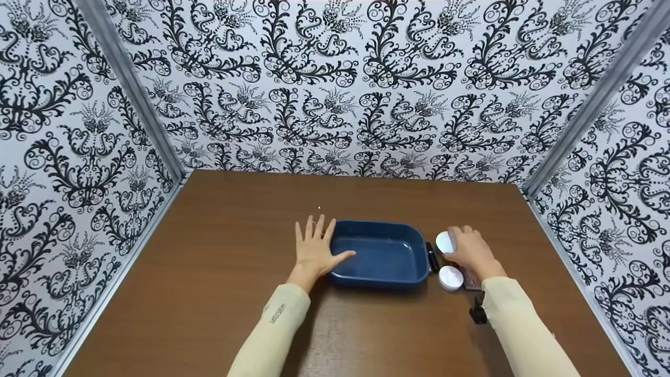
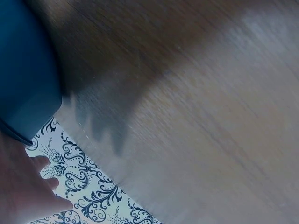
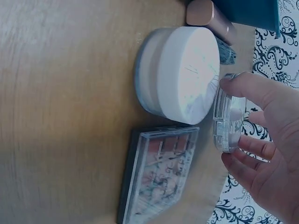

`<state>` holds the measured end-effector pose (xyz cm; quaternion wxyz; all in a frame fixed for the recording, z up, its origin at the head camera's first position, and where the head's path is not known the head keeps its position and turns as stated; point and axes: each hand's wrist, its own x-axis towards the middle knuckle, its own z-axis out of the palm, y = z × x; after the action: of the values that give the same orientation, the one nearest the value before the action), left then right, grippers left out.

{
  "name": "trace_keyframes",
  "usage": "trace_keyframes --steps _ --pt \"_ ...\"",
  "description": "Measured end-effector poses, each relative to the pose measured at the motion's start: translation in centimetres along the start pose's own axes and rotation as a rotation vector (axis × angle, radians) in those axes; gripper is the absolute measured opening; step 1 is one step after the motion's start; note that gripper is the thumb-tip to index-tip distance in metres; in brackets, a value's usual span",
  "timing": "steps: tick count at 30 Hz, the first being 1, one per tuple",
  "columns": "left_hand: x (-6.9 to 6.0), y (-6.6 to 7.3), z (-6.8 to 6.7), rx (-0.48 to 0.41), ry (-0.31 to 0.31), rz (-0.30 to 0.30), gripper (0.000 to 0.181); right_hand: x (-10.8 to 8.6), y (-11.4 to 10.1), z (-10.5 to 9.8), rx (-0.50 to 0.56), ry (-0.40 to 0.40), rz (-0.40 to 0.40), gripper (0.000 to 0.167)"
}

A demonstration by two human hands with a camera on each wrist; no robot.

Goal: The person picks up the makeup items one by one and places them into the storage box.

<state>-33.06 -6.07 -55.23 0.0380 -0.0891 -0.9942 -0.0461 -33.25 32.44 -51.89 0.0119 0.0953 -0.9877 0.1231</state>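
Observation:
A blue rectangular tray (image 1: 378,256) stands on the brown table. At its left side is my left hand (image 1: 313,254), fingers straight and spread, with the thumb over the rim. Part of that hand (image 2: 21,186) also shows beside the tray wall (image 2: 28,70) in the left wrist view. To the right of the tray, my right hand (image 1: 473,251) holds a round, clear plastic case (image 3: 229,116) between thumb and fingers; it looks white from above (image 1: 445,242). Near it stand a powder jar with a white lid (image 3: 189,74) and a flat, clear-lidded makeup palette (image 3: 163,175).
A rose-gold capped tube (image 3: 205,16) and a dark item (image 1: 432,257) sit by the tray's right wall. Patterned wall panels (image 1: 335,104) enclose the table (image 1: 220,262) at the back and sides. A black device (image 1: 477,309) is at the right wrist.

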Motion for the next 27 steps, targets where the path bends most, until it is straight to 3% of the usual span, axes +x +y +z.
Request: trace_keyframes --steps 9,27 --pt "0.0 0.0 -0.1 0.01 -0.014 -0.002 0.108 0.2 -0.1 -1.2 -0.015 0.0 0.01 0.074" --pt "-0.2 0.1 -0.4 -0.001 -0.022 -0.008 0.106 1.0 -2.5 -3.2 -0.005 0.057 -0.042 0.072"
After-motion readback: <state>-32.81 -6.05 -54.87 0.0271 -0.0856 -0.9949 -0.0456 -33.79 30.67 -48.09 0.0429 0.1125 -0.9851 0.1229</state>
